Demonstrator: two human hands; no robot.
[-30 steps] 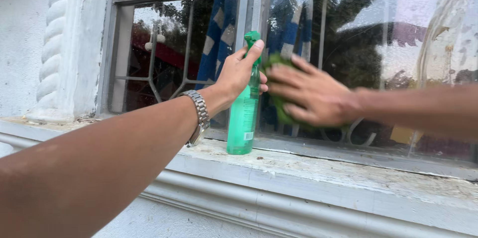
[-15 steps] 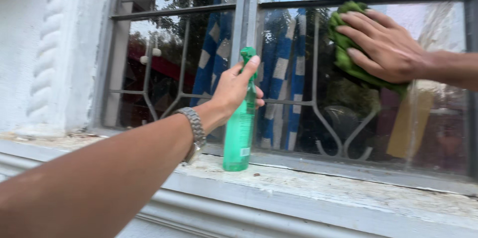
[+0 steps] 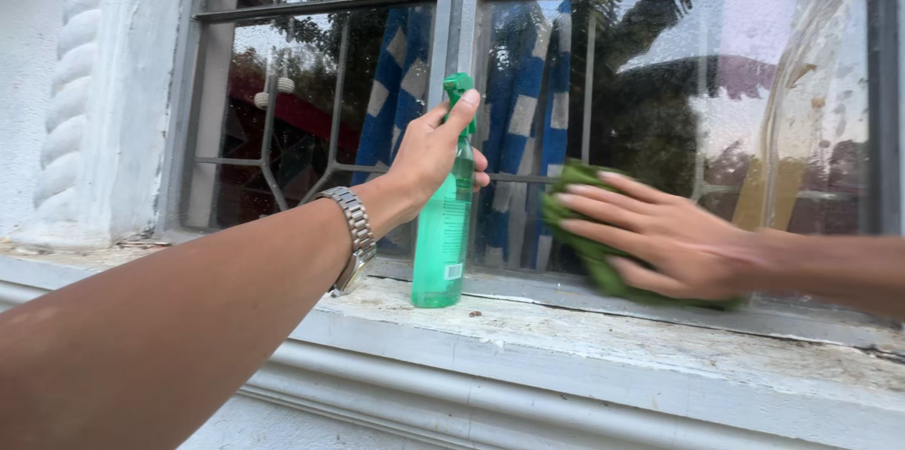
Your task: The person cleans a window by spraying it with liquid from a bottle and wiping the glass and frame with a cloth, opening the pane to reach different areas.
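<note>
Now: L hand [image 3: 429, 153] wrapped round green spray bottle [image 3: 443, 243]; R hand [image 3: 660, 238] spread flat, pressing green cloth [image 3: 589, 257] on glass [image 3: 754, 111].

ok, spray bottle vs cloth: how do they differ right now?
The spray bottle stands upright on the sill; the cloth is pressed flat against the window glass. The bottle is rigid and see-through; the cloth is soft, crumpled and opaque. The left hand wraps the bottle's neck; the right hand lies spread over the cloth. Both are green.
</note>
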